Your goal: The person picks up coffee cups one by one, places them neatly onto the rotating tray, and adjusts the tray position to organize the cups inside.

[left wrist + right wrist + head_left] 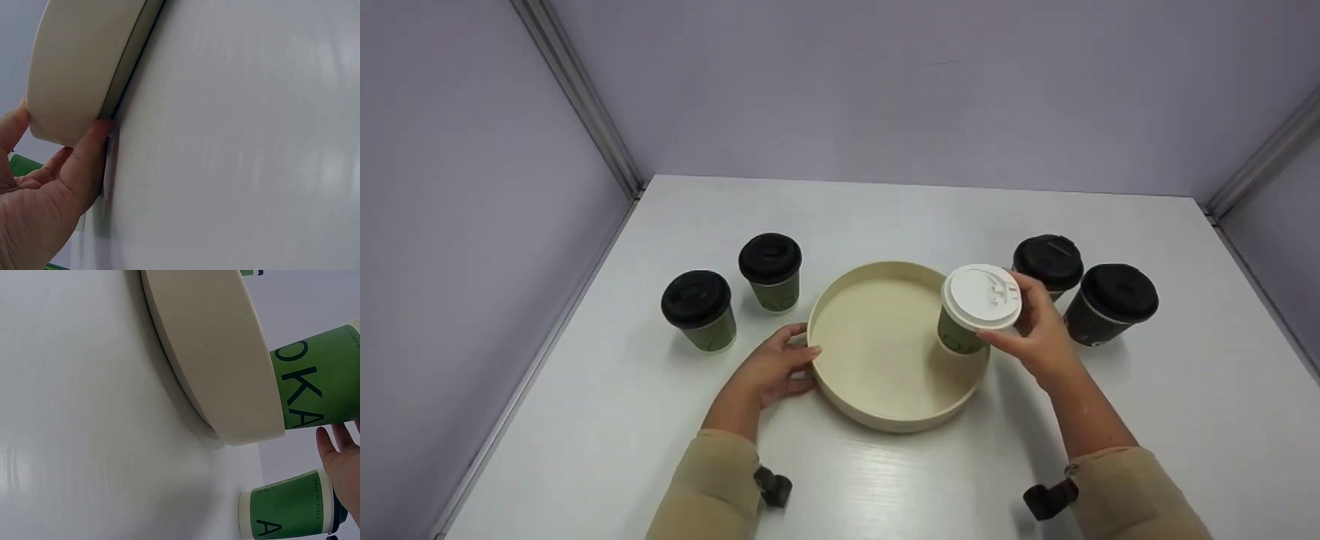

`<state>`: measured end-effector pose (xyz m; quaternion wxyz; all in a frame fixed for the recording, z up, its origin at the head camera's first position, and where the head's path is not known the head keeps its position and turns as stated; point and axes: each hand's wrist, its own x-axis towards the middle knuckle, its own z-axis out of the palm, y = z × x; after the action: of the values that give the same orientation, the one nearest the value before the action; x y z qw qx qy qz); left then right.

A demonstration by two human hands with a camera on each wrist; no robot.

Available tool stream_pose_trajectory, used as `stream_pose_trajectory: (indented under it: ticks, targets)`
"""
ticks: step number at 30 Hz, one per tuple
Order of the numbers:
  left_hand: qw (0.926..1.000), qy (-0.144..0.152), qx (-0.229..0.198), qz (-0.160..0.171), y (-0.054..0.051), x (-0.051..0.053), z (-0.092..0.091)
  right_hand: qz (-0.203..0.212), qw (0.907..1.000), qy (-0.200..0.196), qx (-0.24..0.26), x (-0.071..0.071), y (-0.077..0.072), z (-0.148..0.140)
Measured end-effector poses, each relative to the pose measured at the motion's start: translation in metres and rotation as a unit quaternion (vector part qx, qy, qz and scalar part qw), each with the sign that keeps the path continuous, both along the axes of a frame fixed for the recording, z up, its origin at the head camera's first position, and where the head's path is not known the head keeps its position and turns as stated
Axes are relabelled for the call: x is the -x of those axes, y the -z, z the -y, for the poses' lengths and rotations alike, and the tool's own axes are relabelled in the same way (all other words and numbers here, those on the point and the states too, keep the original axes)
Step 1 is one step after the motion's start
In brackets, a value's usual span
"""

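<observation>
A round cream tray (877, 345) with a raised rim lies on the white table. My left hand (776, 367) grips its left edge, thumb over the rim; in the left wrist view, fingers touch the tray's outer wall (84, 62) and its underside edge. My right hand (1039, 337) holds a green paper cup (960, 334) with a white lid, upright over the tray's right side. In the right wrist view, the tray wall hides the base of the cup (315, 382), so I cannot tell whether it touches the tray floor.
Two green cups with black lids, a nearer one (709, 322) and a farther one (776, 289), stand left of the tray. On the right, beyond my right hand, are a black-lidded cup (1048, 262) and a dark cup (1099, 319). Walls enclose the table's back and sides.
</observation>
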<state>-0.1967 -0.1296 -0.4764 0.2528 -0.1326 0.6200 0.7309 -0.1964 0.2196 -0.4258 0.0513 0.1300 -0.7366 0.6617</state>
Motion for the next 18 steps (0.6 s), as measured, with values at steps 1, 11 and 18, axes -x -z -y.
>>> stream_pose_trajectory:
  ticks: [1, 11, 18]
  targets:
    - [1.0000, 0.000, 0.000, -0.001, 0.000, 0.000, 0.000, 0.000, 1.0000, -0.002, -0.002, 0.000, 0.001, 0.000]
    - [1.0000, 0.002, -0.004, 0.000, 0.000, 0.000, 0.000, 0.009, 0.9996, -0.019, -0.019, 0.001, 0.011, -0.001]
    - [0.9999, 0.001, -0.011, -0.001, -0.001, 0.000, 0.001, 0.014, 0.9978, -0.026, -0.059, 0.003, 0.017, -0.002]
